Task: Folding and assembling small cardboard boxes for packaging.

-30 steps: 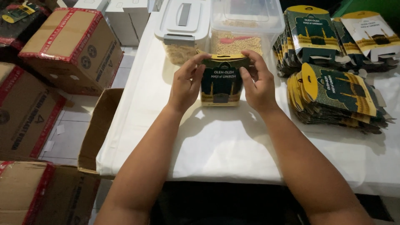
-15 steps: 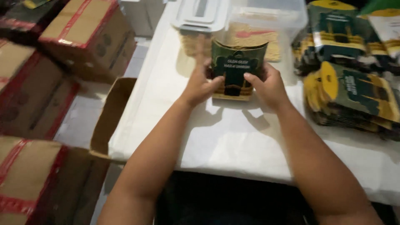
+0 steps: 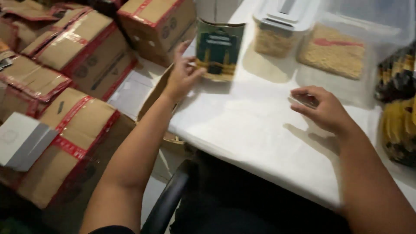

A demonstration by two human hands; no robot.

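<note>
A white-covered table (image 3: 260, 130) stands among stacked brown cardboard cartons (image 3: 78, 56) sealed with red tape, the light dim and the picture a little blurred. On the left hand (image 3: 182, 76) the fingers are spread and laid against the near side of a folded green-and-gold paper box (image 3: 219, 50); the thumb presses its lower front, so the box is steadied rather than lifted. The box stands upright on the table's far left part, its top open, close to the edge above an open carton (image 3: 151, 97) on the floor. The right hand (image 3: 323, 108) rests low over the cloth, well apart from the box, fingers loosely curled and holding nothing. Beyond the box stand two clear plastic containers (image 3: 333, 47) of pale grain-like filling, one with a white lid (image 3: 284, 15). At the right edge lies a pile of flat, unfolded box blanks (image 3: 398, 125). As things lie, one box looks formed and set aside, seemingly not yet filled, and many blanks remain flat.
</note>
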